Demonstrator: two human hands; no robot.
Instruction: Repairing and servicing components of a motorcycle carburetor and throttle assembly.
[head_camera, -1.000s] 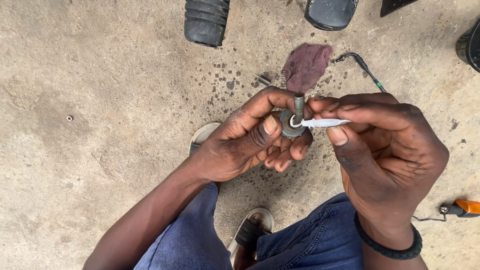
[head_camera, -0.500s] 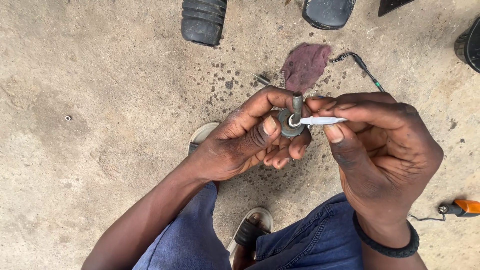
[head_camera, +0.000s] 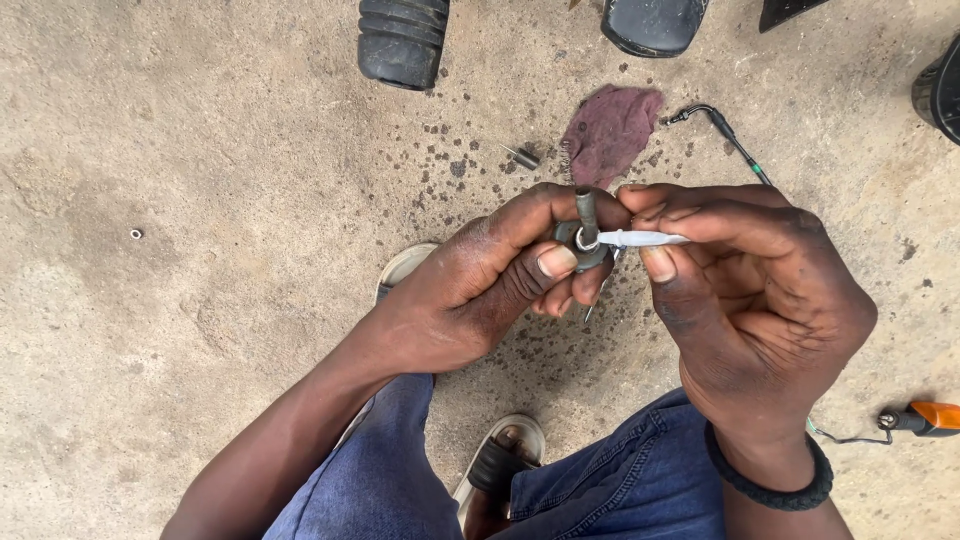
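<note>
Left grip: my left hand (head_camera: 470, 290) is closed round a small grey metal fitting (head_camera: 580, 240), thumb pressed on its front, its short tube standing upright above my fingers.
Right grip: my right hand (head_camera: 750, 290) pinches a thin white rod (head_camera: 640, 239) between thumb and forefinger, held level.
Where the part is: the fitting sits in the air between my knees, above the concrete floor (head_camera: 200, 200); the rod's tip touches the fitting's round opening.
Step in hand: I judge I am working the rod into that opening, tip at the mouth.
Next move calls for: a steady left hold and the rod kept in line with the hole, pushed gently so it does not bend.
Around: a purple rag (head_camera: 610, 130), a black cable (head_camera: 720, 130) and a small metal piece (head_camera: 522, 155) lie on the floor beyond my hands; an orange-tipped tool (head_camera: 925, 417) lies at right.
</note>
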